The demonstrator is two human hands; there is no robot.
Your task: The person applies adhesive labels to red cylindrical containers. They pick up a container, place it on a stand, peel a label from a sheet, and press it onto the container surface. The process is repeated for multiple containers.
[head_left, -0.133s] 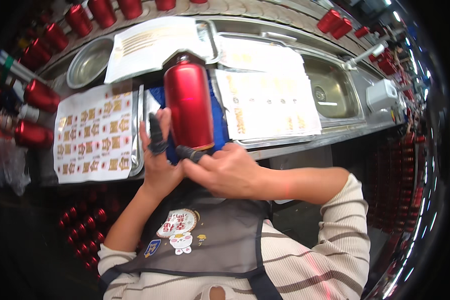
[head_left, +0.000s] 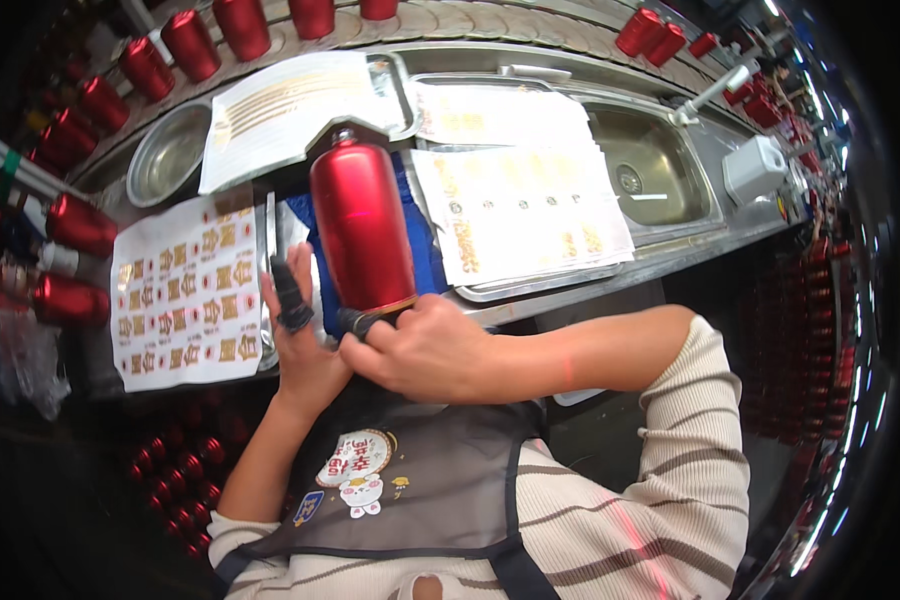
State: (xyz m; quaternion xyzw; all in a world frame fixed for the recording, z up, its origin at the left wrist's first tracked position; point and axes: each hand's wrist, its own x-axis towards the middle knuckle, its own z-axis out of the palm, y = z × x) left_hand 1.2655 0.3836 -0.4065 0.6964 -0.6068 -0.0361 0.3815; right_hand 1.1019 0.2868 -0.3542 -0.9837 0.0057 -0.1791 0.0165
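Note:
A glossy red bottle [head_left: 362, 225] lies on a blue cloth [head_left: 425, 235], its neck pointing away from me and its gold-edged base toward me. My left hand [head_left: 308, 350] is to the left of the base, fingers stretched and apart, a black finger cover on one of them. Curled closed at the base is my right hand [head_left: 425, 345], also with a black finger cover. Whatever its fingers may pinch is hidden. Left of the cloth, a white sheet of gold and red decals [head_left: 185, 290] rests on a metal tray.
More decal sheets [head_left: 520, 215] lie on trays to the right, beside a metal sink [head_left: 655, 170]. A striped gold sheet [head_left: 280, 110] and a round metal bowl [head_left: 170, 155] are at the back. Red bottles [head_left: 240, 28] line the slatted conveyor. A white jug [head_left: 755, 168] stands far right.
The whole view has shifted slightly, so the worktop and bottle appear a little further left. Both hands stay close to the bottle's base, with little visible change in their pose.

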